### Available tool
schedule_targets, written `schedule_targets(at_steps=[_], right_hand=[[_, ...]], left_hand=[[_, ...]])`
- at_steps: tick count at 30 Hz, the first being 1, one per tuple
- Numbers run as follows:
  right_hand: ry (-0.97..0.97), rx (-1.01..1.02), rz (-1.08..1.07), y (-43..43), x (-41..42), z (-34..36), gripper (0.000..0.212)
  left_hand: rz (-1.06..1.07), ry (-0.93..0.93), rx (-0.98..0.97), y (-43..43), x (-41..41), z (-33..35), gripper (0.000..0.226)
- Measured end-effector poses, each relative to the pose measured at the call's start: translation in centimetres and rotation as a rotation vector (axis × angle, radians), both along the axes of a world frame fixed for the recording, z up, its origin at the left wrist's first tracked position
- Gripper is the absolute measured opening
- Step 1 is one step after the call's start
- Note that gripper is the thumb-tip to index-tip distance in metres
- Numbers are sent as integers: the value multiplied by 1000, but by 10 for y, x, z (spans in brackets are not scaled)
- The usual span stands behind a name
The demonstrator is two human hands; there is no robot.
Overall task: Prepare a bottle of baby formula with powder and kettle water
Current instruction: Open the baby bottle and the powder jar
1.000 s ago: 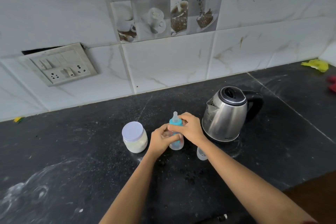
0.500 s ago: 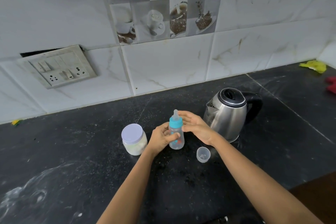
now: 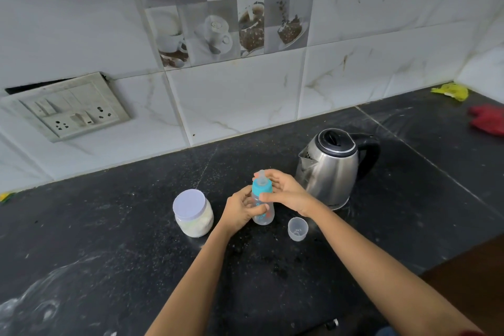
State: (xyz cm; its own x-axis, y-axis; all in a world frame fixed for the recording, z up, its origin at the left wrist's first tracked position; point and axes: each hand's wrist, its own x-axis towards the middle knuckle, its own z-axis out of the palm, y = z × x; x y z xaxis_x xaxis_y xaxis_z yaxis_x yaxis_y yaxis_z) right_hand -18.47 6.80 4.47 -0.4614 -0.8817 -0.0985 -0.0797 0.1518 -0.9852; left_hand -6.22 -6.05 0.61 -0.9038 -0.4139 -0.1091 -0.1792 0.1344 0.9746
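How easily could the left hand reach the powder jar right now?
Probably yes, once it lets go. The left hand grips the bottle, so it is busy. The jar stands upright just to its left, with only bare counter between them and nothing in the way.

Black speckled tabletop [image 3: 109,240], smeared white at the front left. On the marbled wall tiles [image 3: 245,98] behind: tilted switch-and-socket panel [image 3: 68,108] at left, coffee-print tiles [image 3: 226,8] higher up. Far right on the tabletop: crumpled yellow item [image 3: 451,91], red fabric item [image 3: 486,123] near it.
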Motion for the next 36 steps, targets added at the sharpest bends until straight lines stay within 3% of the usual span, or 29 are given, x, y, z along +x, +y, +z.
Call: schedule_targets(at_steps=[6,10,20,29,36], right_hand=[[-136,-159,-200,-2,-3,17,53],[-48,-152,-179,16,-10,21,43],[485,295,-22,79,-13,9,56],[645,480,92,86,3,-18,57],[678,525,81,83,11,-27,64]], left_hand=[[83,-22,-43,-1,0,-11,52],[172,-41,-99,4,-3,-19,49],[231,-74,-123,17,-5,-26,52],[276,-101,-120,22,1,-35,77],[326,-113,-150,27,22,-38,84]])
